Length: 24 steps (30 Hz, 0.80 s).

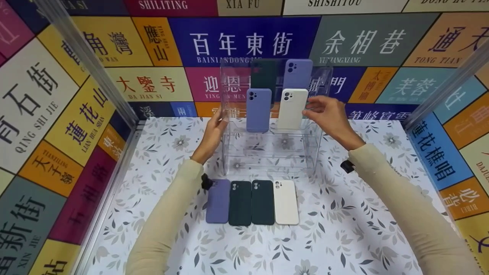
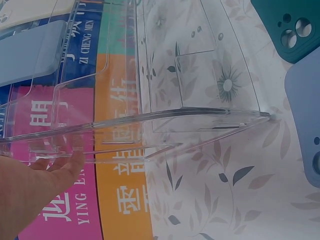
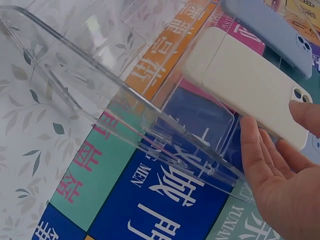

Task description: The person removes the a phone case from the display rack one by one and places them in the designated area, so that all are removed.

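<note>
A clear stepped display stand (image 1: 272,151) stands at the back of the table. My left hand (image 1: 214,133) grips its left side, with fingertips seen through the clear panel in the left wrist view. On the right, my right hand (image 1: 331,116) pinches the right edge of a white phone case (image 1: 293,110), near its camera holes. That case stands upright on the second tier, beside a purple phone case (image 1: 258,110). On the top tier behind them are a dark green phone case (image 1: 263,74) and another purple phone case (image 1: 299,72), their lower parts partly covered.
In front of the stand lies a row of phone cases: a purple one (image 1: 217,202), two dark green ones (image 1: 240,204) and a white one (image 1: 286,202). Walls with colourful street-name panels (image 1: 244,40) close in the back and both sides of the flower-patterned table (image 1: 336,236).
</note>
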Motion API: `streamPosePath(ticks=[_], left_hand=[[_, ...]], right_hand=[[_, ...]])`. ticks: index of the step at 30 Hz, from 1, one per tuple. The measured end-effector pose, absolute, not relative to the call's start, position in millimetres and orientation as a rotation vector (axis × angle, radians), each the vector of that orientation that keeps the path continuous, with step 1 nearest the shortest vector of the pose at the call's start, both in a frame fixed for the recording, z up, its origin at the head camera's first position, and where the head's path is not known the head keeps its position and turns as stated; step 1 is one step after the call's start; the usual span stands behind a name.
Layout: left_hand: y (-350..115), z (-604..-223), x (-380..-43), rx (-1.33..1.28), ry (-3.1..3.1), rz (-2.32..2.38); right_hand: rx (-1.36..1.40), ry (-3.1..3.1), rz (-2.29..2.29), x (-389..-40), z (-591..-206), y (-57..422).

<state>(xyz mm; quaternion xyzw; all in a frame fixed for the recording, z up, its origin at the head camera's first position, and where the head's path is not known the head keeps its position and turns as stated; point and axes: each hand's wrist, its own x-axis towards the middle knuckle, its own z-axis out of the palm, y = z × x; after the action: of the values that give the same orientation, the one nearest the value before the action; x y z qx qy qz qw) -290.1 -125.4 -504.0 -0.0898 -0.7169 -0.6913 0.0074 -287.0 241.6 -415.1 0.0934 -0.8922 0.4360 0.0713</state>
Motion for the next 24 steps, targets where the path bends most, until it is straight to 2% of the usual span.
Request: streamPosePath(ticks=[24], left_hand=[[-125, -505, -290, -0.291, -2.226, -2.158]], right_hand=[[0.21, -2.543, 1.47, -286, -428, 225]])
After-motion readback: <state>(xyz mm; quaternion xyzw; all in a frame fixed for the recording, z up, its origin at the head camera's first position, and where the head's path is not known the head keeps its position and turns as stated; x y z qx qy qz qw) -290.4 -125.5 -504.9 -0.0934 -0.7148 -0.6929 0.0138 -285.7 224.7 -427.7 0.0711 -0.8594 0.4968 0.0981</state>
